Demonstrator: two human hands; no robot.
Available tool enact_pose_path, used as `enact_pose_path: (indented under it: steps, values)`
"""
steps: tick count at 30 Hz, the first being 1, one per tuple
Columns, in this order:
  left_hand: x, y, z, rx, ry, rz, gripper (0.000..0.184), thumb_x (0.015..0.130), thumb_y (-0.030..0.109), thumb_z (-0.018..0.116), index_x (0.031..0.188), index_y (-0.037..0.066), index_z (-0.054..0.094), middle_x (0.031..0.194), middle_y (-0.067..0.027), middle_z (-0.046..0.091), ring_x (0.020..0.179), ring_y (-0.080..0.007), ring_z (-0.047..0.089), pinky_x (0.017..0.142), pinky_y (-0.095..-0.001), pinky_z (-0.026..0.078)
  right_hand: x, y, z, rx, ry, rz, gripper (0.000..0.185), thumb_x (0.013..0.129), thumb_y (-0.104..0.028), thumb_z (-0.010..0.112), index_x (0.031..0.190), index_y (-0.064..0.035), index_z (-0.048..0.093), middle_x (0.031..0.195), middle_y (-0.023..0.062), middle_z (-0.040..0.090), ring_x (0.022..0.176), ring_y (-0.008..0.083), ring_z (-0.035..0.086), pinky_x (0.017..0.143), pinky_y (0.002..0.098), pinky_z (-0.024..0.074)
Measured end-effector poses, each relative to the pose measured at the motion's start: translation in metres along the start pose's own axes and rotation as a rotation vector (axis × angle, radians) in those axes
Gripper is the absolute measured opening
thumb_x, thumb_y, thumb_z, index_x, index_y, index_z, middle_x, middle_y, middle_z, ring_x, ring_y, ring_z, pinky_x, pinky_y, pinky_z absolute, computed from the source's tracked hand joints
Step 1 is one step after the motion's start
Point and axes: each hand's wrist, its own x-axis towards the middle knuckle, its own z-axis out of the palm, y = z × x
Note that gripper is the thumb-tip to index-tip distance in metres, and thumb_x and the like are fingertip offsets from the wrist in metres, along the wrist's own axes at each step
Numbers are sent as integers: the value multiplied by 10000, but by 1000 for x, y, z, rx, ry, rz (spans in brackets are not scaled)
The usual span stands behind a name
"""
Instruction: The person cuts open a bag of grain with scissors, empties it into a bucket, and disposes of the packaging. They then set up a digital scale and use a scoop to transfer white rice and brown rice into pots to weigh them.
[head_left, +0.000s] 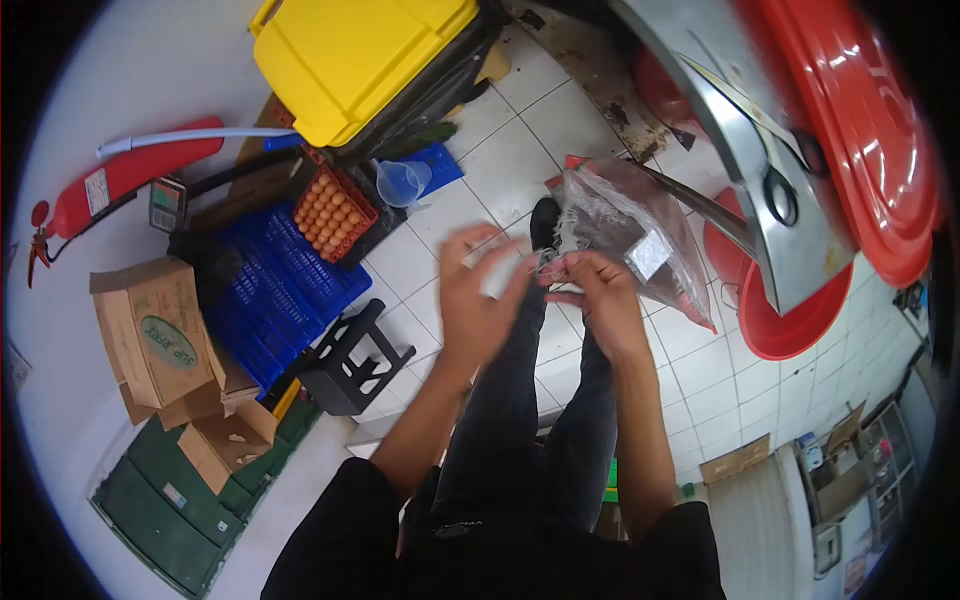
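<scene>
My left hand (475,300) and my right hand (607,300) meet in front of my legs. Between their fingertips is a small crumpled piece of clear plastic (547,262) with a pinkish tint. The right thumb and fingers pinch it; the left thumb and forefinger close on its other side, the remaining left fingers spread and slightly blurred. Just beyond my right hand, a large clear plastic bag (685,275) with a white label (648,255) and reddish edges sits low down. Whether the small piece joins this bag I cannot tell.
A metal table (800,265) carrying scissors (780,195) juts in at right, near red tubs (800,320). At left are a black stool (345,375), blue crate (270,290), egg tray (333,215), cardboard box (150,330) and yellow-lidded bin (360,60). The floor is white tile (490,165).
</scene>
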Motion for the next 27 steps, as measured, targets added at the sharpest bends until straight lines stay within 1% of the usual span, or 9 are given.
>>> enact_pose_path:
  steps: [3,5,9,11,19,20,22,24,27]
  values:
    - [45,-75,-33,23,180,-116,508,819,157,743,1282,60,558,1226,-150,558,1175,-300,515,986,-385,412,25,-7,-2,-46,-18,21,235,998,-202,508,986,-1,627,860,73,643,775,147,645,731,288,553]
    - [81,-143,-32,-782,260,-705,575,903,303,656,1351,14,440,1270,-112,520,1216,-272,482,1017,-389,389,37,-11,1,-157,27,59,253,1003,-211,495,964,4,624,807,46,615,722,131,629,697,267,539]
    - [168,-209,-43,-1336,539,-742,736,931,334,558,1426,-40,161,1421,-244,278,1330,-322,356,1079,-454,357,49,12,-34,-988,42,-102,236,985,-163,485,953,33,613,765,102,643,683,176,640,652,286,506]
    - [190,-220,-54,-1475,593,-858,749,924,320,560,1427,-41,139,1411,-248,275,1321,-342,361,1072,-469,361,44,15,-35,-1412,57,-201,189,947,-121,498,936,32,608,738,150,638,681,245,643,645,345,489]
    - [197,-186,-85,-1717,817,-956,648,877,287,597,1330,-22,253,1258,-176,319,1151,-253,458,932,-404,438,54,27,-11,-1305,-40,-154,187,929,-109,494,891,38,603,727,170,637,689,283,646,654,369,484]
    - [199,-180,-90,-1670,907,-1055,521,875,273,612,1219,-31,365,1082,-139,428,1016,-227,511,861,-379,461,60,23,-4,-1306,-93,-76,205,920,-147,496,891,16,615,788,197,643,762,356,633,702,429,475]
    - [187,-172,-108,-1693,809,-900,325,890,257,599,1068,11,480,879,-73,483,864,-177,535,787,-352,462,80,13,8,-1273,-234,-20,223,903,-194,497,880,-17,631,840,217,646,824,434,611,747,483,465]
    - [174,-140,-139,-1603,689,-548,152,925,257,554,916,106,559,758,19,546,666,-106,505,730,-328,448,104,-15,34,-1274,-389,-116,210,895,-183,510,868,-9,623,814,197,641,793,375,621,719,425,474]
    - [186,-114,-196,-1490,589,-194,215,945,235,505,986,47,600,758,-14,591,675,-130,543,807,-375,477,143,-79,119,-1127,-433,-268,243,945,-216,519,903,-3,629,841,114,659,789,185,626,713,321,476]
